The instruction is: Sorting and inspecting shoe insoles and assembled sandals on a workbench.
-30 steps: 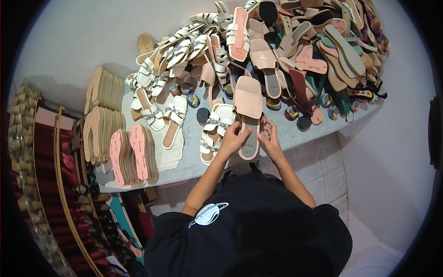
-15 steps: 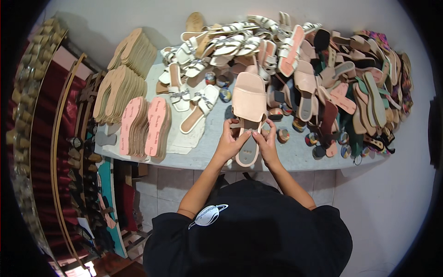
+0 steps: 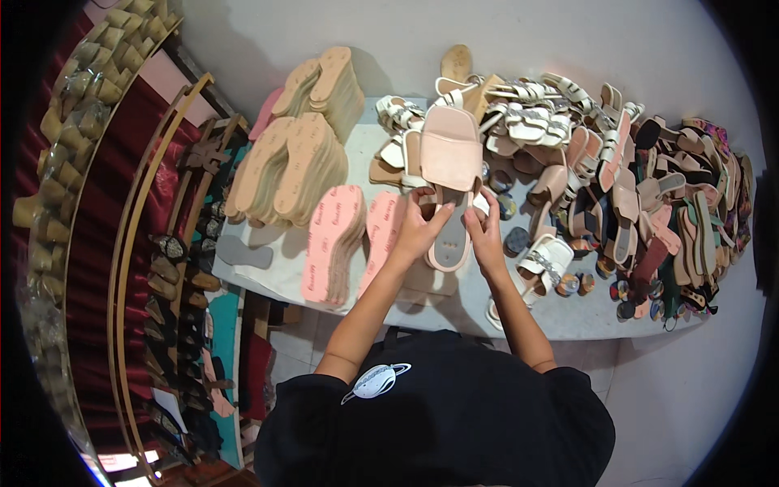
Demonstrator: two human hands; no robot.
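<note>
In the head view, both hands work a pale pink slide sandal with a wide band strap and a grey insole point(image 3: 449, 174), which lies lengthwise on the pale desk point(image 3: 568, 312) straight ahead of the person, toe end pointing away. The left hand point(image 3: 418, 231) grips the sandal's left edge near the heel, its fingers point(image 3: 423, 197) clamped on the sole just below the strap; the right hand point(image 3: 487, 235) presses against the right edge, fingers closed on the sole there. Half a second ago the sandal sat lower and further right in the picture, with the hands held in the same pinch, so the change reads mostly as a turn of the head leftward; the grip itself has stayed put, and the work on the sole's edge looks to be carrying on, not ending. Just left of the left hand stand two bright pink flat soles on edge point(image 3: 337, 239), and beyond them stacks of tan sole blanks point(image 3: 292, 166). To the right lies a white strappy sandal point(image 3: 544, 260), near the right wrist, and past it a big heap of mixed pink, white and dark sandals point(image 3: 649, 187).
</note>
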